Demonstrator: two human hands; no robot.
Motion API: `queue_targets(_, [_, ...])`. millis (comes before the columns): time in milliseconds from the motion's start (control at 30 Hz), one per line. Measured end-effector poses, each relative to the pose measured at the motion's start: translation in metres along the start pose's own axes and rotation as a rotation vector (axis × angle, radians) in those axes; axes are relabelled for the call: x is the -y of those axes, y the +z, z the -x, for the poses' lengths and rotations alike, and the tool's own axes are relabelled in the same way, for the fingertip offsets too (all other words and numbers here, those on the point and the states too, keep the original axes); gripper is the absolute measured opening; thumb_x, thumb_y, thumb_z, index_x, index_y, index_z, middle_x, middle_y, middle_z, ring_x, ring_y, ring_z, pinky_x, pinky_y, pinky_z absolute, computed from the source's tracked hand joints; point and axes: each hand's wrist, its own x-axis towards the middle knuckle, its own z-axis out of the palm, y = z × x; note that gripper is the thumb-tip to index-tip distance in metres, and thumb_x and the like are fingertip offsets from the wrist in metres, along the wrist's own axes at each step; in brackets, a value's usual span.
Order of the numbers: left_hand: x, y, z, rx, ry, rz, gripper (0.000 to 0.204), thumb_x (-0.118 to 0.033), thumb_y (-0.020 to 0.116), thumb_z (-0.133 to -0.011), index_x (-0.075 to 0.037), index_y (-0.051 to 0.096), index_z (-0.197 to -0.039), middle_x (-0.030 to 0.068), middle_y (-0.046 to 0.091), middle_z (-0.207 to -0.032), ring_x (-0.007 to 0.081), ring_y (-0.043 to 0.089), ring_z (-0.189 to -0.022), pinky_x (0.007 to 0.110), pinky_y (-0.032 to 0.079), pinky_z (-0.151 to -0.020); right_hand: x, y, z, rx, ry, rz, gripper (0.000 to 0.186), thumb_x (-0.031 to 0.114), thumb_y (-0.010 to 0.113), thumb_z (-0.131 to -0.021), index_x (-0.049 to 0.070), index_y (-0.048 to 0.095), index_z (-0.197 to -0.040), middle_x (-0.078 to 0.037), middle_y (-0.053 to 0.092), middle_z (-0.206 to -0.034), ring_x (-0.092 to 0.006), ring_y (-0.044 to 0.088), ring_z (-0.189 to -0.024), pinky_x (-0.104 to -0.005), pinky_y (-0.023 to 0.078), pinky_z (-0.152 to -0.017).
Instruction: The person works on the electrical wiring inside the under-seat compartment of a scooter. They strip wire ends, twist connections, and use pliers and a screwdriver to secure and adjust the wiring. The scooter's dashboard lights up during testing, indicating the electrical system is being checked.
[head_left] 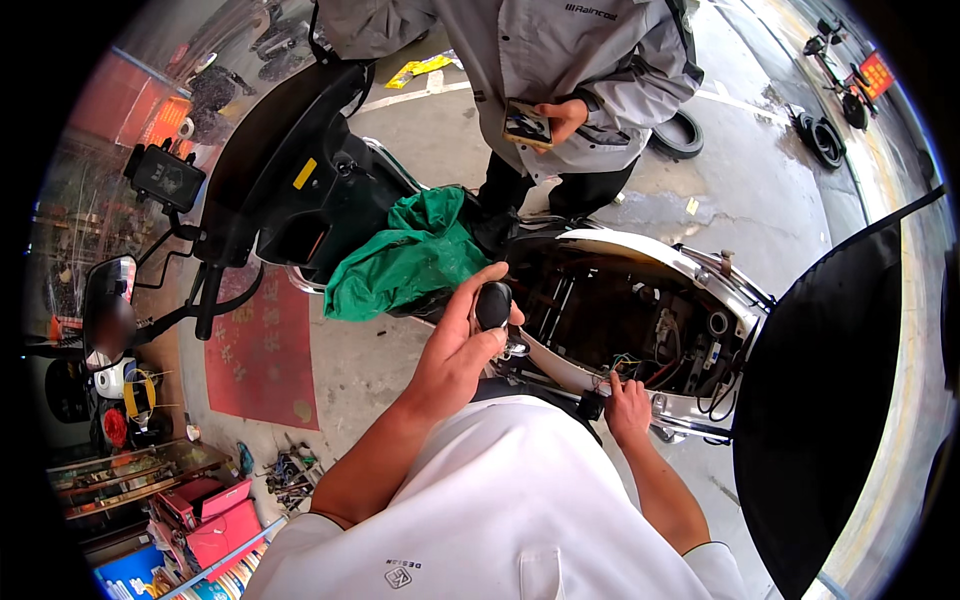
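Observation:
Raised in front of my chest, my left hand (465, 345) is closed around a black, rounded, fob-like object (493, 305). A bit of shiny metal shows just below it. My right hand (628, 405) has its fingers bent together at the near rim of the scooter's open body (600, 236). Thin coloured wires (626, 362) lie right at those fingertips; whether they are pinched cannot be made out. Inside the body, cables and a white connector (645, 292) show in a dark cavity. A green cloth (405, 260) covers the scooter's middle, to the left of my left hand.
Across the scooter stands a person in a grey jacket (570, 70) with a phone (527, 125) in hand. The scooter's handlebar (207, 300) and mirror (110, 300) reach out at left. A large black panel (825, 400) rises at right. Tools (292, 472) lie on the floor lower left.

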Motion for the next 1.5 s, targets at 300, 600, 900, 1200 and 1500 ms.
queue_targets(300, [0.000,0.000,0.002,0.022,0.009,-0.044,0.054,-0.014,0.046,-0.099,-0.002,0.033,-0.150,0.0094,0.060,-0.111,0.0079,0.049,-0.080,0.023,0.042,-0.072,0.001,0.003,0.001,-0.004,-0.006,-0.003,0.052,0.016,0.064,-0.080,0.015,0.059,-0.131,-0.010,0.057,-0.092,-0.0287,0.056,-0.094,-0.0405,0.050,-0.079])
queue_targets(600, [0.004,-0.003,0.005,0.054,-0.002,-0.043,0.046,-0.011,0.046,-0.099,-0.001,0.039,-0.144,0.0119,0.062,-0.111,0.0082,0.051,-0.078,0.024,0.044,-0.070,0.000,0.007,0.000,-0.028,0.001,-0.003,0.051,0.016,0.064,-0.079,0.015,0.061,-0.130,-0.010,0.057,-0.091,-0.0288,0.056,-0.093,-0.0413,0.050,-0.077])
queue_targets(900, [-0.001,0.002,0.006,-0.010,0.005,-0.031,0.037,-0.012,0.046,-0.101,-0.002,0.046,-0.136,0.0086,0.063,-0.105,0.0062,0.048,-0.074,0.022,0.042,-0.067,0.001,0.006,0.000,-0.021,0.006,0.002,0.051,0.016,0.064,-0.080,0.015,0.061,-0.131,-0.010,0.057,-0.091,-0.0288,0.056,-0.093,-0.0406,0.050,-0.079])
queue_targets(1200, [0.009,-0.006,0.005,-0.047,0.030,-0.078,0.028,-0.013,0.046,-0.101,-0.001,0.052,-0.125,0.0065,0.060,-0.096,0.0062,0.042,-0.068,0.022,0.037,-0.062,0.002,0.007,0.000,-0.042,0.009,0.013,0.050,0.014,0.064,-0.079,0.017,0.060,-0.129,-0.008,0.057,-0.090,-0.0275,0.056,-0.092,-0.0403,0.050,-0.076])
queue_targets(1500, [0.006,0.001,0.002,0.011,0.028,-0.018,0.054,-0.008,0.046,-0.098,-0.001,0.032,-0.150,0.0128,0.061,-0.116,0.0101,0.054,-0.082,0.026,0.046,-0.076,0.001,0.002,0.000,-0.013,0.007,-0.003,0.050,0.015,0.064,-0.080,0.015,0.060,-0.131,-0.009,0.057,-0.092,-0.0281,0.055,-0.094,-0.0400,0.049,-0.079])
